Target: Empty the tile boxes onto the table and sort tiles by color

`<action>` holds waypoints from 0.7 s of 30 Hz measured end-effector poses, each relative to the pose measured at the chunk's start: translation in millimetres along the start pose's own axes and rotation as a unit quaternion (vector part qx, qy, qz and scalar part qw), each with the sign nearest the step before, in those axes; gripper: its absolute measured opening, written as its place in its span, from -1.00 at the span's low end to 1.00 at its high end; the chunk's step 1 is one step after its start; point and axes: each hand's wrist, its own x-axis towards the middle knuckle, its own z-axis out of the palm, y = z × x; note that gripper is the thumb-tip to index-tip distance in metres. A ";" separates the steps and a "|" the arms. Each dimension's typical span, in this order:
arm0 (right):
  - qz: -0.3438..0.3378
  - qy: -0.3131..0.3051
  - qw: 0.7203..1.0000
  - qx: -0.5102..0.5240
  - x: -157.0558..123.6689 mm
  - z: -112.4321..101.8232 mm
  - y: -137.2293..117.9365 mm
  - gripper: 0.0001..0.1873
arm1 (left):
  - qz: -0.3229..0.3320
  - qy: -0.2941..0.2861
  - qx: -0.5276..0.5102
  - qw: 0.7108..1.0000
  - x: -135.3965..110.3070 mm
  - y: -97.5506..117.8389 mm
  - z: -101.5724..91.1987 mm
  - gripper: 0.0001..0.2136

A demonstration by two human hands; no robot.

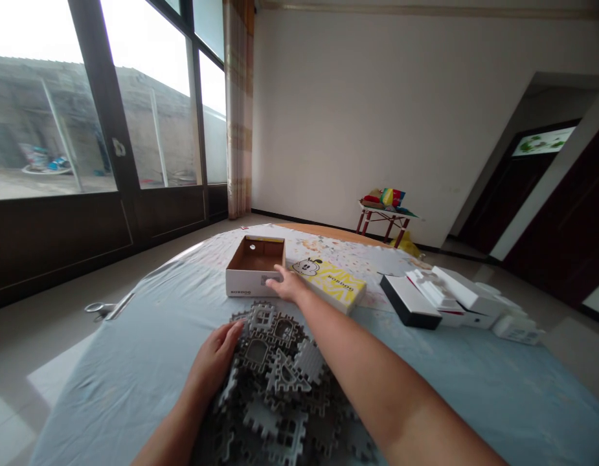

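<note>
My right hand [288,285] reaches out to the open cardboard box [248,283], at its near right corner. The thumb lies against the white front wall and a finger is at the rim; the other fingers are hidden. Inside, the box is brown, with a round hole of light in the far wall. My left hand [217,351] rests along the left side of a heap of grey interlocking puzzle tiles [284,375], its fingers stretched out and holding nothing. Some tiles have window or arch cut-outs. Beside the box lies its yellow-and-white lid [335,285], printed with a cartoon dog.
On the right of the light blue tablecloth [134,362] lie a black-and-white box [410,301] and white foam-like pieces [474,301]. A metal clip [109,307] sits at the left table edge. A small table [387,210] with colourful items stands by the wall.
</note>
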 end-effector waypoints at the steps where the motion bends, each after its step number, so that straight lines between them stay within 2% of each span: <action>1: -0.016 -0.021 0.999 -0.034 -2.4 0.7 -2.6 -0.32 | 0.000 0.000 0.002 1.000 0.0 0.5 -0.3 -0.45; 3: -0.044 -0.040 0.996 -0.072 -6.3 -0.5 -5.2 -0.38 | -0.001 0.000 0.007 1.000 -0.1 1.2 -0.6 -0.44; 5: -0.055 -0.023 0.995 -0.076 -8.1 -8.4 -2.2 -0.45 | -0.003 0.005 0.014 1.000 0.0 1.6 -0.7 -0.44; 7: -0.053 0.010 0.995 -0.079 -8.4 -24.1 8.0 -0.47 | -0.002 0.010 0.020 1.000 0.2 1.6 -0.8 -0.44; 10: -0.023 0.083 0.991 -0.107 -8.9 -58.9 36.2 -0.38 | -0.001 0.016 0.026 1.000 0.6 1.8 -1.5 -0.45; 12: 0.046 0.122 0.979 -0.157 -10.3 -84.3 60.2 -0.24 | 0.000 0.019 0.028 0.999 1.0 2.3 -2.1 -0.46; 13: 0.102 0.135 0.972 -0.162 -11.4 -96.1 72.5 -0.19 | 0.001 0.021 0.029 0.999 1.3 2.7 -2.5 -0.46; 14: 0.164 0.154 0.962 -0.157 -12.6 -106.6 84.7 -0.18 | 0.002 0.022 0.029 0.999 1.6 3.2 -2.8 -0.47; 16: 0.238 0.180 0.942 -0.150 -15.3 -122.3 107.4 -0.19 | 0.004 0.023 0.030 0.999 2.3 3.6 -3.1 -0.47; 18: 0.283 0.191 0.930 -0.138 -17.6 -129.9 127.1 -0.24 | 0.005 0.022 0.031 0.999 3.4 2.3 -3.0 -0.47; 21: 0.306 0.182 0.928 -0.107 -18.9 -128.0 149.5 -0.37 | 0.003 0.030 0.031 0.999 5.8 -4.3 -2.4 -0.46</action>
